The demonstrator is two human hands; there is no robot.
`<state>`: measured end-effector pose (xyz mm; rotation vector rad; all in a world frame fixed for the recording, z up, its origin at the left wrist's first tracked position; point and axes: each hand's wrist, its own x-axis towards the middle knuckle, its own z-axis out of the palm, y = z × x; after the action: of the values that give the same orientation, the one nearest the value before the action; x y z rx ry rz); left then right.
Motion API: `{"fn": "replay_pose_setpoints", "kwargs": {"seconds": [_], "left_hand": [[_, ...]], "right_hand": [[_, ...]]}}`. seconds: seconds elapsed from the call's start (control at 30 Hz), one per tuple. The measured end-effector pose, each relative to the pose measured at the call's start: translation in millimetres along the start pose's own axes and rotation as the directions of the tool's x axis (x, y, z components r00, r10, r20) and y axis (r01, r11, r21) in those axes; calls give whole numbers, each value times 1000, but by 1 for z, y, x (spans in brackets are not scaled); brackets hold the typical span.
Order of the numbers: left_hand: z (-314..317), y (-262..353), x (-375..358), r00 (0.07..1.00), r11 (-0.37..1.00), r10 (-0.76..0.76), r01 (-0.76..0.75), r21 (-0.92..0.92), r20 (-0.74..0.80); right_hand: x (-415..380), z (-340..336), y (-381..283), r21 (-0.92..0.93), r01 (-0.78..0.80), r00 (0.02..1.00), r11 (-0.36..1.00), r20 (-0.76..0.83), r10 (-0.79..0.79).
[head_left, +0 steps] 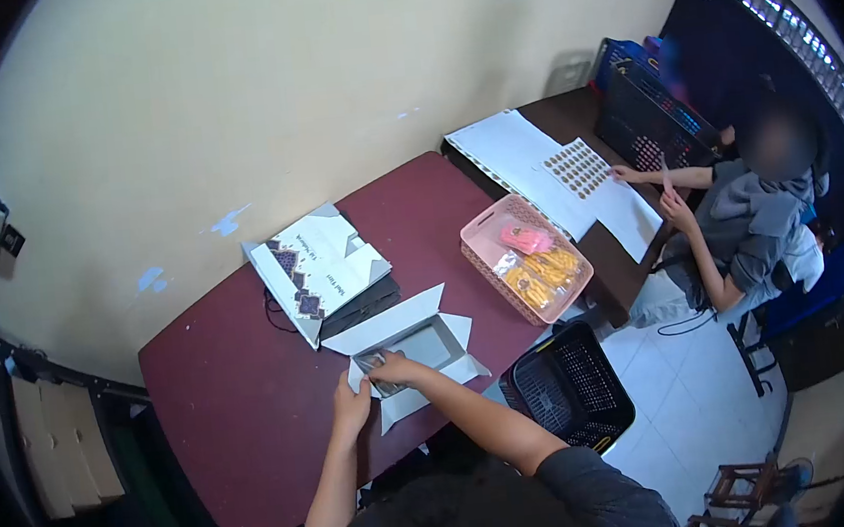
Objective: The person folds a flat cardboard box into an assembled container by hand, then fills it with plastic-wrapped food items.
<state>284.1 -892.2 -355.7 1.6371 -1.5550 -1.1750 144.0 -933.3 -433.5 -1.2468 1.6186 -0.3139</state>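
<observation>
A white cardboard box (394, 318) lies open on the dark red table, its flaps spread outward. My left hand (351, 400) is closed on the box's near left edge, with the thumb pointing up. My right hand (397, 369) reaches into the left end of the box. Its fingers are closed around something greyish and shiny, perhaps clear wrapping, too small to make out. The right part of the box's grey inside is visible. Beyond it lies a white printed carton (317, 268) with dark blue patterns, resting partly on a dark flat object (363, 304).
A pink basket (476, 249) with yellow and pink packets stands on the table's right side. Below it is a black basket (609, 388). At the adjoining desk sits a person (755, 224) handling a sheet of round brown stickers (579, 167). A wall (258, 107) borders the table.
</observation>
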Motion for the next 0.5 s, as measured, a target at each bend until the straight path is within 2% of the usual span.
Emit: {"fn": "replay_pose_setpoints", "kwargs": {"seconds": [0.03, 0.1, 0.17, 0.23, 0.27, 0.3, 0.33, 0.37, 0.4, 0.47, 0.5], "left_hand": [[-1, -5, 2, 1000, 1000, 6, -6, 0, 14], [-2, -12, 3, 997, 997, 72, -71, -25, 35], [-3, -14, 3, 992, 997, 62, -57, -51, 111], [-2, -17, 1, 996, 994, 0, 9, -106, 86], [1, -20, 1, 998, 999, 45, -43, -33, 38], [0, -14, -2, 997, 998, 58, -56, -30, 49], [-1, -1, -8, 979, 990, 140, -136, 37, -145], [-1, 13, -15, 917, 972, 230, -205, 112, -326], [-1, 26, -19, 918, 968, 251, -228, 107, -306], [-3, 52, -27, 927, 953, 231, -277, -126, -296], [0, 61, -28, 909, 938, 309, -340, -71, -279]], "right_hand": [[-14, -13, -8, 6, -8, 1000, 1000, -11, 9], [-37, -42, -21, 440, -43, 969, 897, 236, -70], [-37, -44, -17, 444, -10, 973, 896, 211, -94], [-39, -39, -18, 273, 133, 990, 953, 2, -139], [-38, -38, -20, 172, 190, 980, 967, -100, -175], [-38, -33, -21, 177, 191, 978, 965, -117, -172], [-39, -28, -20, 110, 239, 954, 965, -213, -212], [-42, -27, -16, 34, 274, 918, 961, -309, -251], [-55, -32, -22, -71, 322, 871, 944, -368, -325], [-79, -45, -28, -53, 366, 853, 929, -381, -357], [-91, -55, -32, -36, 400, 849, 916, -362, -385]]}}
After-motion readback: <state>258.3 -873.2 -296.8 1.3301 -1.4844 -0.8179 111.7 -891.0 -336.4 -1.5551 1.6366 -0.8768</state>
